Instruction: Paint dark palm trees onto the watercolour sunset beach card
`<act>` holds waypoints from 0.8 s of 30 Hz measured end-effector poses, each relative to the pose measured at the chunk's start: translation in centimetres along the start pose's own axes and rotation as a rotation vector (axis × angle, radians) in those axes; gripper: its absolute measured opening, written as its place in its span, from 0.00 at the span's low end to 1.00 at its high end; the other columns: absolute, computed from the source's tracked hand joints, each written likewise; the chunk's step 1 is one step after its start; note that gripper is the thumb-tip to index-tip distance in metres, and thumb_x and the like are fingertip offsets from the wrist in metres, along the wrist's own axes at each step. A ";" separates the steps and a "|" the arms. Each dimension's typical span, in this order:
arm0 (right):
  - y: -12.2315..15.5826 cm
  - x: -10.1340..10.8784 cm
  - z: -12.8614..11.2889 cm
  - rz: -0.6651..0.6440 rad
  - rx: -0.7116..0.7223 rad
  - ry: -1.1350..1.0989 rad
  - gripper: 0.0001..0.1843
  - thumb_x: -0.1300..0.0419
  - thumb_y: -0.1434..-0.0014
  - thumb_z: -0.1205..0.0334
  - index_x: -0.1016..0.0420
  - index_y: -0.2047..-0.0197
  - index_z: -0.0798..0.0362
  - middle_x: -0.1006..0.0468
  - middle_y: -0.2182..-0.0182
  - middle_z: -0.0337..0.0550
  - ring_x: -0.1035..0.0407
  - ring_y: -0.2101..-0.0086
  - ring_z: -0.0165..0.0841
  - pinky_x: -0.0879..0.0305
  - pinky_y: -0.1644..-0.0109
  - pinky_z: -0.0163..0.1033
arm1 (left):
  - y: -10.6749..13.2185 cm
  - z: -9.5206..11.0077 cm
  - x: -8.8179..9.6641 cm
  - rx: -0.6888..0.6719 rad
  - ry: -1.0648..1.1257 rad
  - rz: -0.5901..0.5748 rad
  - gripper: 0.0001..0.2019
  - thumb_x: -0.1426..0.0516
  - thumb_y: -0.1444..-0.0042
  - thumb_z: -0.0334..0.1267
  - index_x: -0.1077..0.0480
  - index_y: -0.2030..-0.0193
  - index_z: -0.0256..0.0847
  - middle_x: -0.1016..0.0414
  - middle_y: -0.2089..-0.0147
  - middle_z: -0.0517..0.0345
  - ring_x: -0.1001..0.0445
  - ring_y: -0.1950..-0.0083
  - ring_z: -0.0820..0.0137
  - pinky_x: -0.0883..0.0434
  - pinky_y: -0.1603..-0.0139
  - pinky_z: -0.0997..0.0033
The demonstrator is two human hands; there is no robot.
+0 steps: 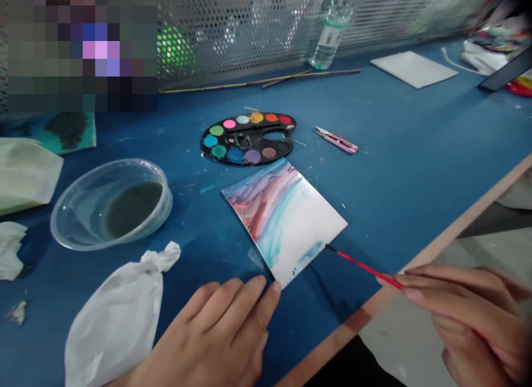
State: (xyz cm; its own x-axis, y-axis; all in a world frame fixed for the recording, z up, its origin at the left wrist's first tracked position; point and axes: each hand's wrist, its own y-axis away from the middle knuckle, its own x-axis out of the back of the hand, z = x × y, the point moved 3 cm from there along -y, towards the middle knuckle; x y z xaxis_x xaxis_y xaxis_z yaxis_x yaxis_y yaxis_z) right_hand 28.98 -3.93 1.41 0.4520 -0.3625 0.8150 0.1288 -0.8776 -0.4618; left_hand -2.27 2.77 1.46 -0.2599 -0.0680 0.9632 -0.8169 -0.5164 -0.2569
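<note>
A small square canvas (316, 215) lies on the blue table, its far left side streaked with blue, purple and red paint and its right part white. Fingertips of my left hand (224, 326) rest at its near corner, the fingers stretched out. My right hand (465, 315) pinches a thin red paintbrush (366, 268). The dark tip of the brush touches the near right edge of the canvas, beside a patch of blue paint. Just beyond the canvas sits a black paint palette (257, 133) with several coloured wells.
At left stand a clear plastic bowl (160, 223) of dark water and a knotted white bag (118, 320). Pink thread snips (338, 140) lie right of the palette. Along the mesh partition (249, 37) are thin sticks (233, 86), a water bottle (330, 37) and a white panel (413, 68).
</note>
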 end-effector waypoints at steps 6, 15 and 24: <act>-0.5 -1.8 -3.2 -0.040 0.068 -0.062 0.30 0.42 0.42 0.73 0.25 0.40 0.36 0.12 0.57 0.34 0.23 0.60 0.44 0.42 0.56 0.54 | -0.7 0.1 0.7 -0.070 -0.017 -0.025 0.19 0.54 0.24 0.37 0.28 0.35 0.38 0.24 0.38 0.57 0.32 0.41 0.62 0.40 0.45 0.59; -0.2 -2.4 -4.5 0.038 0.058 -0.002 0.18 0.45 0.34 0.74 0.23 0.49 0.44 0.11 0.58 0.37 0.22 0.57 0.39 0.44 0.53 0.51 | -1.0 0.2 0.8 -0.049 -0.032 0.009 0.20 0.54 0.25 0.36 0.26 0.37 0.40 0.21 0.43 0.55 0.28 0.46 0.62 0.39 0.45 0.61; -0.5 -2.3 -4.8 0.129 0.102 0.032 0.16 0.46 0.32 0.76 0.21 0.52 0.50 0.12 0.60 0.37 0.24 0.57 0.34 0.44 0.53 0.47 | -0.8 0.2 0.8 -0.013 -0.017 0.023 0.19 0.54 0.25 0.37 0.28 0.36 0.41 0.20 0.42 0.58 0.26 0.45 0.64 0.36 0.46 0.62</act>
State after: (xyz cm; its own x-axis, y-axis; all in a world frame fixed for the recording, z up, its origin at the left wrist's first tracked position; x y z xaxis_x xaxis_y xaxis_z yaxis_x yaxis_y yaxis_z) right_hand 23.62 -4.11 1.44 0.4421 -0.4815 0.7568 0.1614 -0.7873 -0.5951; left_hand -1.75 2.95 2.48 -0.2706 -0.0941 0.9581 -0.8174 -0.5033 -0.2803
